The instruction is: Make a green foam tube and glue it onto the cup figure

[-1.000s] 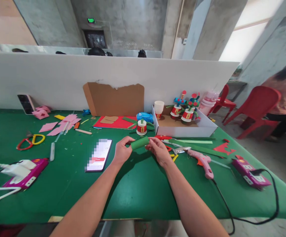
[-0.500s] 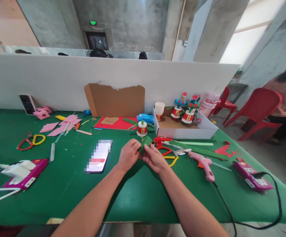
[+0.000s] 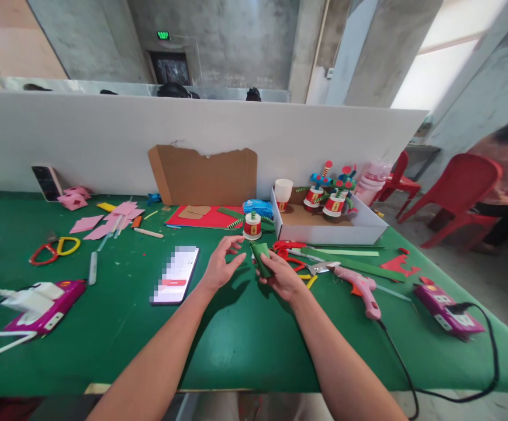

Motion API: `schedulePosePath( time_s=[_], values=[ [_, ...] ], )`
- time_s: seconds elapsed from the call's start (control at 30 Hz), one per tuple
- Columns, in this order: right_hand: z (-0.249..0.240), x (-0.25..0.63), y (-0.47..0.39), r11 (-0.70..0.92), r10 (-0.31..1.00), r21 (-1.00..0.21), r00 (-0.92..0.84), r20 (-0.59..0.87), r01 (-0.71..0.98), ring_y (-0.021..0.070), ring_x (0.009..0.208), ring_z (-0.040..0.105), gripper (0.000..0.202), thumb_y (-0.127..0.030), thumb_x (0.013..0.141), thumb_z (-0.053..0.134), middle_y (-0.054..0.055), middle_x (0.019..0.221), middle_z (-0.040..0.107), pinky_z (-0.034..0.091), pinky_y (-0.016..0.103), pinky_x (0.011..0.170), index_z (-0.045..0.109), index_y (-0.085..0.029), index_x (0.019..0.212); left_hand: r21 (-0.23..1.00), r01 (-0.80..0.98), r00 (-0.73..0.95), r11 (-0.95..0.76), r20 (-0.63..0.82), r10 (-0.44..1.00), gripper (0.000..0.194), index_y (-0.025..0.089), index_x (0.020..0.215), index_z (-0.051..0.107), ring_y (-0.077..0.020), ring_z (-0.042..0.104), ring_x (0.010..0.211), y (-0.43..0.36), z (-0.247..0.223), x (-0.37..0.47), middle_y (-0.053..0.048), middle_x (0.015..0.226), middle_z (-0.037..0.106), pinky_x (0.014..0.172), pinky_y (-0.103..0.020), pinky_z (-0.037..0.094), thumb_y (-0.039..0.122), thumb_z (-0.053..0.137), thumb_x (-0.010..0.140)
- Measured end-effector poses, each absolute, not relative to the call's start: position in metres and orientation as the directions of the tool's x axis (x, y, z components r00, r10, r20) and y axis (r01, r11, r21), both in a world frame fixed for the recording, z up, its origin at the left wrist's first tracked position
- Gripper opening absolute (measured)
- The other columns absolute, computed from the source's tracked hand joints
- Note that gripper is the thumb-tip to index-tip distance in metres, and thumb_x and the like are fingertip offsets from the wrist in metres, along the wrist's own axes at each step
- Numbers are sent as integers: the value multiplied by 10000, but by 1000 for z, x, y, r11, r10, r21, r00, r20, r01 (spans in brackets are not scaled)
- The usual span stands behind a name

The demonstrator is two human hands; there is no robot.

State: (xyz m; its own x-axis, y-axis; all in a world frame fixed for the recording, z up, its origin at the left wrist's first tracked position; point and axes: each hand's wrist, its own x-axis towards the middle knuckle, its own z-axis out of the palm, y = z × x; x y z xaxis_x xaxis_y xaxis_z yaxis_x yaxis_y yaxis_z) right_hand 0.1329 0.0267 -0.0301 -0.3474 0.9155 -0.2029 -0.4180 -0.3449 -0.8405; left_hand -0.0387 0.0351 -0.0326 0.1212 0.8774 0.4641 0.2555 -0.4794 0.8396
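My right hand (image 3: 280,277) grips a rolled piece of green paper (image 3: 261,259) between thumb and fingers, held above the table. My left hand (image 3: 224,264) is a little to the left of it, fingers apart and nothing in them. Just beyond the hands stands an upturned paper cup (image 3: 252,225) with a red band, a green coil on top and striped green arms at its sides. Right of my right hand lie red-handled scissors (image 3: 295,265), a second pair with yellow handles (image 3: 311,280), and a pink glue gun (image 3: 360,290).
A white box (image 3: 332,234) holds cup figures and a white cup (image 3: 283,190). A smartphone (image 3: 176,275) lies left of my hands. Pink paper pieces (image 3: 116,219), more scissors (image 3: 56,250) and power strips (image 3: 449,313) are spread around. A person (image 3: 505,161) sits at far right.
My left hand has let go of the green paper and drawn back to the left, its fingers opening. The right hand keeps the paper, now turned more upright.
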Motion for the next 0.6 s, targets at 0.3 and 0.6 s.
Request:
schedulePosePath(
  time_s=[0.3,0.6],
  values=[
    [-23,134,23,-352,859,-901,-471,-202,-256,43,461,464,395,-436,629,761,-48,655,532,236,136,323,579,-185,873,958,68,332,-277,240,912,290,179,985,570,-146,543,803,37,-33,-43,-26,882,577,748,-283,446,263,651,720],
    [-23,136,23,-344,858,-922,-457,-233,-177,27,426,410,393,-425,654,744,-57,641,508,193,129,318,513,-188,868,963,96,335,-253,208,919,299,178,863,508,-94,452,664,35,-29,-42,28,750,498,619,-222,389,308,701,675]
  ],
)
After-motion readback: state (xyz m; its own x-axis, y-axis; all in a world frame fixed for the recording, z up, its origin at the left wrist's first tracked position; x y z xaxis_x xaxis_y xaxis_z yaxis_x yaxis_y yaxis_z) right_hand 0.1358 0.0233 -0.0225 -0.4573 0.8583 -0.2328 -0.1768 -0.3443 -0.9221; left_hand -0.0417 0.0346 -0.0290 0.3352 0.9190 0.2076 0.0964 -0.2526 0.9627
